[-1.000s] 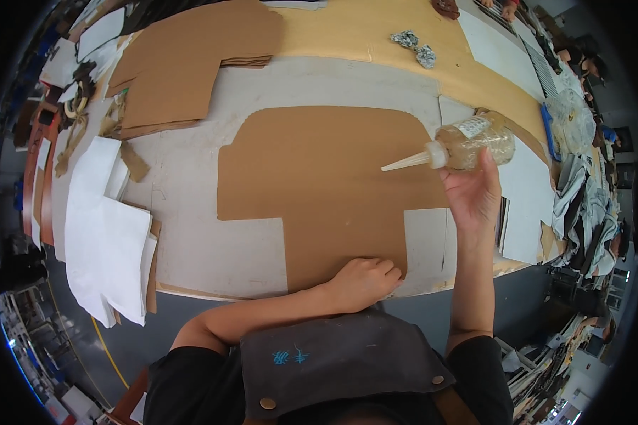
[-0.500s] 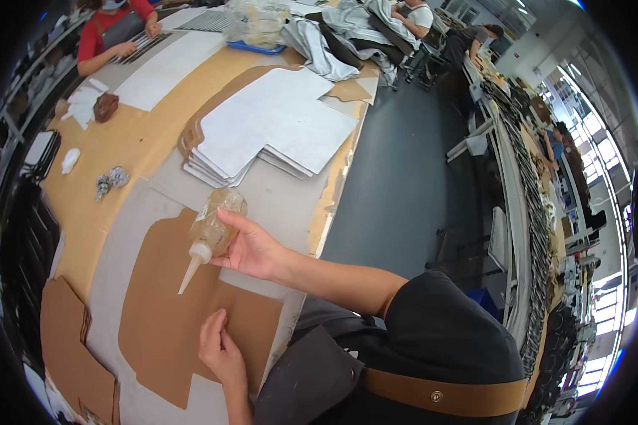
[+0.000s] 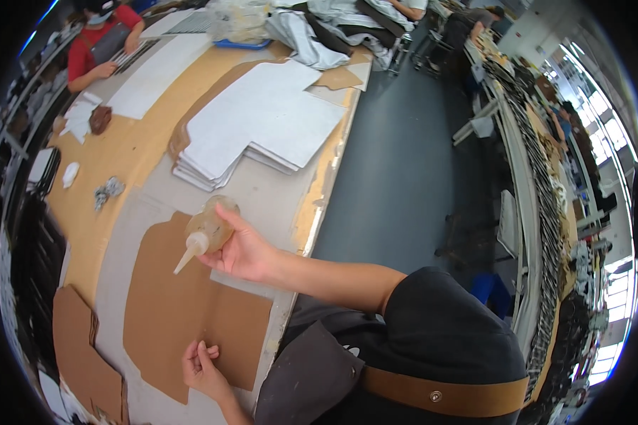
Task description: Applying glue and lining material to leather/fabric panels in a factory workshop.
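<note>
My right hand (image 3: 244, 249) is wrapped round a clear squeeze bottle (image 3: 216, 214) with a long pale nozzle. The bottle is tilted, its tip pointing down to the left above a brown cut panel (image 3: 166, 304). Yellowish liquid shows inside it. My left hand (image 3: 207, 372) rests at the near lower part of the same panel, fingers curled and pinched together. Whatever lies between those fingertips, if anything, is too small to make out. The panel lies flat on a grey board (image 3: 113, 283).
A stack of white panels (image 3: 262, 106) lies beyond the bottle, brown ones beneath. More brown panels (image 3: 85, 347) are at lower left. Crumpled cloth (image 3: 108, 191) and a small white object (image 3: 71, 174) lie on the table. A person in red (image 3: 96, 53) works at the far left; an aisle (image 3: 397, 163) runs right.
The bottle has tipped further toward me, its nozzle tip rising slightly. My left hand has moved down and a little left, its fingers drawing into a pinch. The view has shifted slightly.
</note>
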`<state>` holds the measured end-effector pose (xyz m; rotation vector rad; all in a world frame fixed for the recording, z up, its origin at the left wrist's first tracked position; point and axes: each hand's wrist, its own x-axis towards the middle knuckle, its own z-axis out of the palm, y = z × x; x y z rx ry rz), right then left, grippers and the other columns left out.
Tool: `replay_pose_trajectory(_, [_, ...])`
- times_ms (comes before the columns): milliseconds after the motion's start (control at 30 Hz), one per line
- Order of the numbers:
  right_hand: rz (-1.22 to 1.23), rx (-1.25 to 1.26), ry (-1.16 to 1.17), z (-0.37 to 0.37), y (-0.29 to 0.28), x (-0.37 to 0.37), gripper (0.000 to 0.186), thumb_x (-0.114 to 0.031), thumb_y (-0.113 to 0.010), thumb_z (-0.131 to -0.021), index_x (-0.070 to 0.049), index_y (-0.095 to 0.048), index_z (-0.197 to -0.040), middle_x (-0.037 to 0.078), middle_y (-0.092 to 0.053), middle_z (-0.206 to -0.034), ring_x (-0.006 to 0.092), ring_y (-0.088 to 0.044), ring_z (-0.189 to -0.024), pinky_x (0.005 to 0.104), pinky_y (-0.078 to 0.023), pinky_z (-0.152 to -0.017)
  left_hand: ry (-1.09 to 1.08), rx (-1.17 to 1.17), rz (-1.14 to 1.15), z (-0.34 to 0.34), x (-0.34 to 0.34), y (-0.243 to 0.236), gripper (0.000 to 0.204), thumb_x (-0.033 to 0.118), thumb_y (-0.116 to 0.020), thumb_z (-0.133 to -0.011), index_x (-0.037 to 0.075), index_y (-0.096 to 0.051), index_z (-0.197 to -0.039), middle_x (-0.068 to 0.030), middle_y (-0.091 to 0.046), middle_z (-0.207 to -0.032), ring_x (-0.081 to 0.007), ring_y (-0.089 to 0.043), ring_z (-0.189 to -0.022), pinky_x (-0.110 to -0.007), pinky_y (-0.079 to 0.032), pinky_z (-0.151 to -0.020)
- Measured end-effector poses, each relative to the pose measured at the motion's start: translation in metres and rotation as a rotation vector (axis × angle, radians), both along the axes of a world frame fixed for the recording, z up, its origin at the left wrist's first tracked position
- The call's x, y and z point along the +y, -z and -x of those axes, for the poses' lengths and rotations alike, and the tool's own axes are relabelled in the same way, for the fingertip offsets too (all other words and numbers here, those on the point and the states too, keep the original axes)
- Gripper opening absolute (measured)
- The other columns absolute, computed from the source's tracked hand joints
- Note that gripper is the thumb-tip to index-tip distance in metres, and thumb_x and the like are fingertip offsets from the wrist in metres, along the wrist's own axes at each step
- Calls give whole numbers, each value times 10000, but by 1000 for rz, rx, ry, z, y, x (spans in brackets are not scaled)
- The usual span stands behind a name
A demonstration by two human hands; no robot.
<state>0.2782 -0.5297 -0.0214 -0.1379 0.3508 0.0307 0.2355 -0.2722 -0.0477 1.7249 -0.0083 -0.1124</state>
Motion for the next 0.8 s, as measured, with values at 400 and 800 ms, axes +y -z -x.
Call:
replay_pose_trajectory(400, [-266, 17, -94, -155, -10, 48, 564, -499, -500, -905, 1, -471, -1163, 160, -537, -1036, 282, -569, -905, 369, -548, -761, -259, -381, -861, 61, 92, 3, 275, -17, -571, -830, 1, -596, -1104, -165, -568, -1185, -339, -526, -1102, -396, -420, -936])
replay_pose_trajectory(800, [-285, 144, 110, -221, 2, 52, 652, -580, -370, -920, -4, -449, -1215, 207, -533, -1092, 329, -578, -982, 401, -529, -779, -63, -306, -1183, 63, 86, 4, 417, 111, -537, -859, 29, -514, -1266, -128, -418, -1403, -373, -341, -1301, -496, -267, -1067])
